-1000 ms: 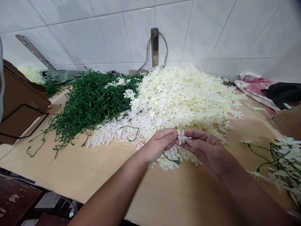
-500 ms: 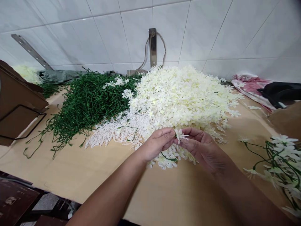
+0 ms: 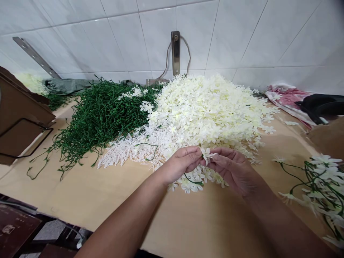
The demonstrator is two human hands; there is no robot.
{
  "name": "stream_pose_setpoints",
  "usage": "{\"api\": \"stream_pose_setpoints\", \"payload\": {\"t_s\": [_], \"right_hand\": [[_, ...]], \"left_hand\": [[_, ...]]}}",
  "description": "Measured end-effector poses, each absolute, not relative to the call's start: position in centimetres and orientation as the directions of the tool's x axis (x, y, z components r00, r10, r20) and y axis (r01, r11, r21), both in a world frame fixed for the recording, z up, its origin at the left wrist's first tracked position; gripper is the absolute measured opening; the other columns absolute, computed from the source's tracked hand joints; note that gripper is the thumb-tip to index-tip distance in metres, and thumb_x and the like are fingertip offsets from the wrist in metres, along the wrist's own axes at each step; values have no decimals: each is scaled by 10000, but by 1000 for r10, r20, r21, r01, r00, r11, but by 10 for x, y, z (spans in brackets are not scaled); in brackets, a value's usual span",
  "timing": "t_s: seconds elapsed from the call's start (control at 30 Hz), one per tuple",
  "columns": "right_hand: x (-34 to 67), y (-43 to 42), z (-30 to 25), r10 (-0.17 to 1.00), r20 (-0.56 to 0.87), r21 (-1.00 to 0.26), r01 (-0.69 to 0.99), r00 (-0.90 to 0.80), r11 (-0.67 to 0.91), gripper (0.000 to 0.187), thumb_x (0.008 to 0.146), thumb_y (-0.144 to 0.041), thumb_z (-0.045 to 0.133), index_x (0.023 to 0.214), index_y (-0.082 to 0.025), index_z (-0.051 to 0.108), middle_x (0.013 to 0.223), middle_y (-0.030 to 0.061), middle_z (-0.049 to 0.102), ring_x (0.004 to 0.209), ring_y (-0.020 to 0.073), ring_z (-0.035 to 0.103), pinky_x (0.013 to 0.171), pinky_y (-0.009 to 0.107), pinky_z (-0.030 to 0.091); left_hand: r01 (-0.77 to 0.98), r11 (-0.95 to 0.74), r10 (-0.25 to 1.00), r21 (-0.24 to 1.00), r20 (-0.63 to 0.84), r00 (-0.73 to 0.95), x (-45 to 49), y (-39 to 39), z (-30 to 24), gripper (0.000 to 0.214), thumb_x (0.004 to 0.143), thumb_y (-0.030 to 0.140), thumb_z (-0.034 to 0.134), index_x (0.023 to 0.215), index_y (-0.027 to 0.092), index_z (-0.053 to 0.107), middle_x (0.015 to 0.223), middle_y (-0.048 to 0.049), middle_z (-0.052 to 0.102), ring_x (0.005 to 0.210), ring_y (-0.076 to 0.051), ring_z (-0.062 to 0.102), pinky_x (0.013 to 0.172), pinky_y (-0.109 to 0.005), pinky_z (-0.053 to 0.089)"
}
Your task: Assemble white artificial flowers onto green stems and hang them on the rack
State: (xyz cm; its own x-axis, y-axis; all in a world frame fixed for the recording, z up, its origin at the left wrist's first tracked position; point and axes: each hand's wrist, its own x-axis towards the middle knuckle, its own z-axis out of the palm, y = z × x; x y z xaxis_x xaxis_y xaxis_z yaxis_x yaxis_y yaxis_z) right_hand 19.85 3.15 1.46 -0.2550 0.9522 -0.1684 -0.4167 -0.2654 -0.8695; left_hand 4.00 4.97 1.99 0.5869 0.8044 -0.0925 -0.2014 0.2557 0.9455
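Note:
My left hand [image 3: 180, 163] and my right hand [image 3: 233, 170] meet fingertip to fingertip over the near edge of a big heap of cream artificial flowers [image 3: 209, 107]. Both pinch one small white flower [image 3: 207, 154] between them. A green stem [image 3: 194, 181] with several flowers on it hangs from under my left hand onto the wooden table [image 3: 113, 193]. A flat spread of white spiky flower centres [image 3: 134, 150] lies just left of my hands.
A tangle of green plastic stems [image 3: 99, 114] fills the table's left. A brown cardboard box [image 3: 18, 118] stands at the far left. Finished flower sprays [image 3: 319, 182] lie at the right edge. Pink cloth [image 3: 287, 98] and a black object [image 3: 319, 107] sit by the tiled wall.
My hands have stayed together on the small flower, with only slight finger shifts. The view has drifted a little.

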Motion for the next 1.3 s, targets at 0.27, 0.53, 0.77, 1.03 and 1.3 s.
{"api": "stream_pose_setpoints", "payload": {"t_s": [0.27, 0.53, 0.77, 1.03, 1.3], "right_hand": [[199, 31, 9, 981, -109, -937, -314, -161, -155, 122, 593, -226, 749, 656, -198, 649, 594, -41, 625, 567, 79, 562, 571, 196, 460], [205, 35, 7, 952, -117, -930, -306, -281, -205, 145, 609, -247, 742, 657, -190, 618, 594, -31, 627, 604, 100, 583, 633, 234, 477], [206, 37, 9, 946, -156, -917, -315, -284, -245, 184, 568, -275, 765, 619, -188, 612, 576, -32, 611, 580, 102, 569, 608, 239, 470], [203, 36, 9, 944, -156, -904, -344, -291, -256, 206, 537, -276, 779, 602, -188, 604, 547, -43, 601, 560, 98, 552, 605, 239, 447], [201, 35, 13, 928, -243, -869, -363, -282, -337, 258, 454, -295, 814, 570, -192, 607, 544, -49, 577, 555, 84, 525, 580, 218, 430]], "left_hand": [[-171, 246, 801, 954, -101, 590, 43, 47, 20, 310, 770, 406, 521, 622, 140, 465, 466, 71, 294, 426, -43, 200, 449, -248, 102], [-154, 219, 794, 963, -84, 602, 42, 46, 18, 292, 807, 368, 483, 639, 129, 483, 474, 67, 301, 438, -45, 216, 459, -243, 139], [-144, 207, 778, 968, -73, 624, 42, 47, 17, 284, 814, 361, 470, 659, 127, 509, 486, 69, 286, 442, -49, 208, 459, -245, 133], [-125, 168, 771, 978, -51, 635, 42, 46, 18, 292, 836, 361, 440, 689, 123, 526, 494, 68, 282, 444, -54, 208, 457, -246, 149], [-161, 197, 777, 967, -53, 627, 43, 45, 21, 313, 809, 354, 486, 585, 150, 409, 496, 67, 293, 449, -49, 216, 456, -243, 138]]}}
